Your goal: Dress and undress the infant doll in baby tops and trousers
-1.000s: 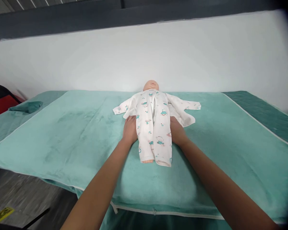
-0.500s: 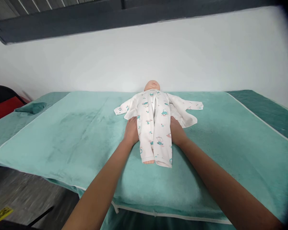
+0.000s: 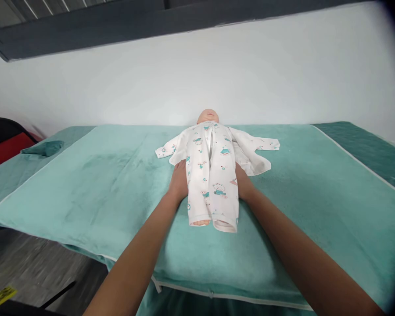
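Note:
A baby doll lies on its back with its head toward the wall. It has on a white baby jacket with sleeves spread and side flaps out flat. White printed baby trousers cover its legs; where they meet the jacket is hard to make out. A bit of the doll's foot shows in the left cuff, while the right cuff looks hollow. My left hand grips the trousers' left side and my right hand their right side. On both hands, most fingers are hidden behind the fabric.
The doll rests on a light green cloth over a bed against a white wall. A small dark green cloth lies at the far left, near a red and black chair. The bed's front edge is below my forearms.
The trouser legs have been drawn wider and rise slightly toward me, with the left leg shifted left. Both hands have moved a little farther apart. The doll's head has stayed almost in place.

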Action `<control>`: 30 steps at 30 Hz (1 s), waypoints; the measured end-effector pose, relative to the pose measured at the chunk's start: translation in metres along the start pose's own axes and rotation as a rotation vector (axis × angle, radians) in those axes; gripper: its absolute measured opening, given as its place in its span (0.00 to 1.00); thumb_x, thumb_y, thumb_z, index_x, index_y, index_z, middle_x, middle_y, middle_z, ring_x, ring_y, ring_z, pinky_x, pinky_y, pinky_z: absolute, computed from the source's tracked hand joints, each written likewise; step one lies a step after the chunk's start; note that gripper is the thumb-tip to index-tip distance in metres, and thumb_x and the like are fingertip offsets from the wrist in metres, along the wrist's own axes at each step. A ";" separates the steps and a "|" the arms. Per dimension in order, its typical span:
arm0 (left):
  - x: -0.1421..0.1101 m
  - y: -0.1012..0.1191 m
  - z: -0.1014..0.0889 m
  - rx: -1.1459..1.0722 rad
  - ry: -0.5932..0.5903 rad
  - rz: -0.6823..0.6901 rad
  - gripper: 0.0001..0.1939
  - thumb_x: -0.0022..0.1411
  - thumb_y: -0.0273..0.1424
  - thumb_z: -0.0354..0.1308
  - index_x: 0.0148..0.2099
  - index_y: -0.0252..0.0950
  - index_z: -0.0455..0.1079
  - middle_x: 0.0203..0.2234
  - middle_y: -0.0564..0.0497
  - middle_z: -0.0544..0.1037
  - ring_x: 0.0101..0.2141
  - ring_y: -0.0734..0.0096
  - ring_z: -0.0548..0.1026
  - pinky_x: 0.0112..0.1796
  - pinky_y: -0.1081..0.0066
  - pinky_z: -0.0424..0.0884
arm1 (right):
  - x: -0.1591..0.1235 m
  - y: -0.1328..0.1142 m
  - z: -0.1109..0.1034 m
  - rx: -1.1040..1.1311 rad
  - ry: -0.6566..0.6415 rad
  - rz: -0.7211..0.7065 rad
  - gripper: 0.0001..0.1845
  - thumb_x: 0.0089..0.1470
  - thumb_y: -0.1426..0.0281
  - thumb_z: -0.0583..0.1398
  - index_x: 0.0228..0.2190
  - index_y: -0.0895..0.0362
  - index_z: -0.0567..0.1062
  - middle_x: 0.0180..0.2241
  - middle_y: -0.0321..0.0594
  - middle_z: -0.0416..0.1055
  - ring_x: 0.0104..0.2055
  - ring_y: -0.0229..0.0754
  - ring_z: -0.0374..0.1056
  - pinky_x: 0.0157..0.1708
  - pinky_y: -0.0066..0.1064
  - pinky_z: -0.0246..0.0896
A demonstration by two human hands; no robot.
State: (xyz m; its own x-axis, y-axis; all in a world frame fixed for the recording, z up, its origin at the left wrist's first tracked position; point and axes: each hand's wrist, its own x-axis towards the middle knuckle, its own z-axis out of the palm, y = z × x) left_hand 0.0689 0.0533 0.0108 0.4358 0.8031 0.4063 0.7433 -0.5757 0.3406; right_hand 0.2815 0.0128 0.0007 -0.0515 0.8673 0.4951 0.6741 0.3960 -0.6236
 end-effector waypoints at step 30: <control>-0.005 -0.022 0.009 0.142 0.201 0.043 0.10 0.65 0.27 0.52 0.29 0.38 0.64 0.30 0.46 0.72 0.35 0.61 0.68 0.36 0.63 0.62 | -0.012 -0.004 -0.021 -0.412 -0.295 0.057 0.14 0.59 0.65 0.57 0.41 0.61 0.76 0.43 0.53 0.72 0.47 0.53 0.68 0.44 0.37 0.61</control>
State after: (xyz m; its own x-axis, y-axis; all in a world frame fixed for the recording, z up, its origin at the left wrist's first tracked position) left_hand 0.0549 0.0628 -0.0059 0.3696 0.7232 0.5835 0.7960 -0.5703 0.2027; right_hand 0.2950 -0.0053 0.0095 -0.1721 0.9557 0.2386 0.9133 0.2456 -0.3250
